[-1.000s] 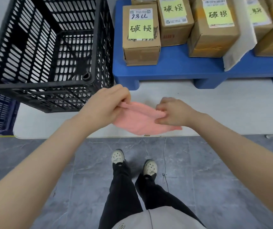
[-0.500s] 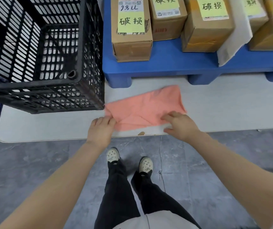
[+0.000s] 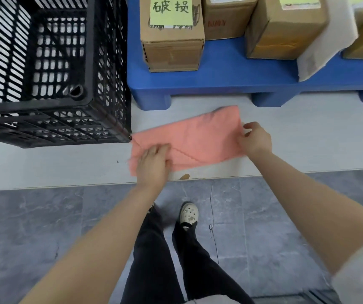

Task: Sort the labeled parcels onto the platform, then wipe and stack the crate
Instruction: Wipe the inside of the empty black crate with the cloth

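Observation:
A pink cloth lies spread flat on the white surface in front of me. My left hand rests on its left part, fingers laid on the fabric near a diagonal fold. At the cloth's right edge my right hand pinches the fabric between thumb and fingers. The black slatted crate stands upright at the left, its near corner touching the cloth's left tip. Several labeled cardboard parcels, the nearest with a yellow-green note, sit on the blue platform behind the cloth.
A white padded envelope leans among the parcels at the right. The white surface ends at an edge above grey floor tiles, where my feet stand. A thin dark cord hangs down over the edge.
The cloth, held up between both hands a second ago, now lies flat. My left hand moved from its left corner onto the fabric; my right hand shifted to the right edge.

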`<state>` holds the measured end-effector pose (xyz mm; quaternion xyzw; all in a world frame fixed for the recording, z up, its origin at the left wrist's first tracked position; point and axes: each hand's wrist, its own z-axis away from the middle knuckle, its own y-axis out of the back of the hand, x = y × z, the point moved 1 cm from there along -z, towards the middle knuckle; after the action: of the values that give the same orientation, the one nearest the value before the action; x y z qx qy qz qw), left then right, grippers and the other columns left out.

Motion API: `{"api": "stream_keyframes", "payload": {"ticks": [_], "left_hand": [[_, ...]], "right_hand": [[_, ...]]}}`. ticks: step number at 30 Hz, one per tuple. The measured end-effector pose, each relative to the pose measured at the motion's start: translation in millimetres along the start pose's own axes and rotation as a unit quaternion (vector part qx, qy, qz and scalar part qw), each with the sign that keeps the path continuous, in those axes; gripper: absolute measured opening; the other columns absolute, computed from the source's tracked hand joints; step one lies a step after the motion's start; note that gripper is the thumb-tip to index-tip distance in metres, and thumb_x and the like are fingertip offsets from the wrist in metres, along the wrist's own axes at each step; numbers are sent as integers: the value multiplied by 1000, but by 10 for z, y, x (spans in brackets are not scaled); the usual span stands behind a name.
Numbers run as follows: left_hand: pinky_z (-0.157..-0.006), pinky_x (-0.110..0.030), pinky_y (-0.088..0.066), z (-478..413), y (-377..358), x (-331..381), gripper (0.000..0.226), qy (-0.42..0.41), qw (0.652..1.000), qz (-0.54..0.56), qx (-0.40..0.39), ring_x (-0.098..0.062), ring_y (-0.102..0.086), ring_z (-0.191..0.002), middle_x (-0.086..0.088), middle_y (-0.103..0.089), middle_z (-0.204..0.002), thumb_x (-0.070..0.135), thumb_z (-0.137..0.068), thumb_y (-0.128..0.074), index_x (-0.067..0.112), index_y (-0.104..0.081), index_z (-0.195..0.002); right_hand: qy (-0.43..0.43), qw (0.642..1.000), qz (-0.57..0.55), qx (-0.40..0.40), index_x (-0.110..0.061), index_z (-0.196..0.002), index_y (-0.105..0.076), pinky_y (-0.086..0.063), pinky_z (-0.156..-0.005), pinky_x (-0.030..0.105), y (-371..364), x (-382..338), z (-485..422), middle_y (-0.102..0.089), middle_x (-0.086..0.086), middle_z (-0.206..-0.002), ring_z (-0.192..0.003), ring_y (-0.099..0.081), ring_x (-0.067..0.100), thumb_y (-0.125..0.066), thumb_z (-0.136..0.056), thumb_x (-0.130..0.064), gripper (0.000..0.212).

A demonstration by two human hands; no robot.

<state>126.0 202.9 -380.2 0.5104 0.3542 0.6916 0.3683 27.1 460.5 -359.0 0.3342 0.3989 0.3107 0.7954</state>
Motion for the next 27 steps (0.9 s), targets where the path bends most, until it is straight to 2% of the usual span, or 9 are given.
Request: {"api": "stream_keyframes", "payload": {"ticks": [4,6,8,10,13,15,19,23,27], "left_hand": [[-75,-38,-44,-96,207,-29,21,11,997,60,43,-31,-56,-95,-9,-62,-100,9,-83,-60,12,-63,-104],[-69,-36,-42,-116,431,-54,11,-16,993,75,86,-25,-55,-90,-5,-60,-98,8,-83,-60,14,-61,-93],[-68,-36,-42,-73,619,-117,14,-45,988,91,113,-20,-55,-85,0,-58,-98,5,-82,-58,15,-59,-92],[-70,-36,-46,9,690,-235,20,-80,989,78,101,-20,-57,-87,1,-61,-102,1,-80,-56,14,-59,-95],[-74,-39,-49,152,539,-433,21,-99,995,18,2,-29,-61,-89,-4,-63,-102,-3,-80,-57,12,-59,-95],[-75,-37,-48,219,430,-504,19,-89,995,16,-36,-30,-61,-90,-6,-62,-101,-4,-80,-57,8,-61,-94],[-79,-29,-41,285,383,-461,27,-29,997,61,27,-27,-60,-94,-9,-63,-108,-5,-83,-52,6,-64,-105],[-76,-22,-41,158,354,-371,21,68,985,151,57,-17,-59,-87,-3,-66,-99,5,-86,-54,10,-64,-105],[-82,-17,-42,-40,330,-287,19,159,954,240,82,-9,-58,-80,-2,-56,-109,12,-86,-64,15,-63,-105]], "right_hand": [[45,998,-8,43,-13,-105,-63,-45,-71,30,111,-82,14,-68,7,-98,-88,-59,27,-50,-86,-20,24],[56,995,-70,40,-13,-96,-63,-53,-74,37,167,-111,54,-67,4,-87,-81,-63,28,-49,-85,-19,19],[22,984,-175,11,-12,-89,-62,-57,-78,46,151,-87,92,-63,2,-76,-73,-66,29,-49,-84,-16,14],[-39,964,-259,-40,-11,-87,-61,-58,-79,48,44,-32,148,-60,5,-78,-70,-63,25,-52,-86,-11,9],[-42,977,-190,-85,-12,-97,-62,-58,-79,46,-150,94,179,-63,5,-83,-70,-62,26,-54,-87,-12,12],[-17,989,-127,-67,-12,-100,-62,-58,-76,38,-171,110,196,-65,3,-81,-68,-66,27,-53,-88,-17,16],[41,998,-40,-14,-13,-94,-61,-56,-71,37,-142,79,204,-69,5,-81,-65,-68,28,-49,-87,-26,19],[36,999,33,9,-17,-102,-63,-46,-68,31,-79,121,172,-67,7,-95,-80,-56,25,-49,-87,-21,20],[32,999,7,-10,-16,-112,-59,-42,-69,28,-60,108,140,-63,3,-98,-85,-55,23,-51,-85,-16,28]]}}
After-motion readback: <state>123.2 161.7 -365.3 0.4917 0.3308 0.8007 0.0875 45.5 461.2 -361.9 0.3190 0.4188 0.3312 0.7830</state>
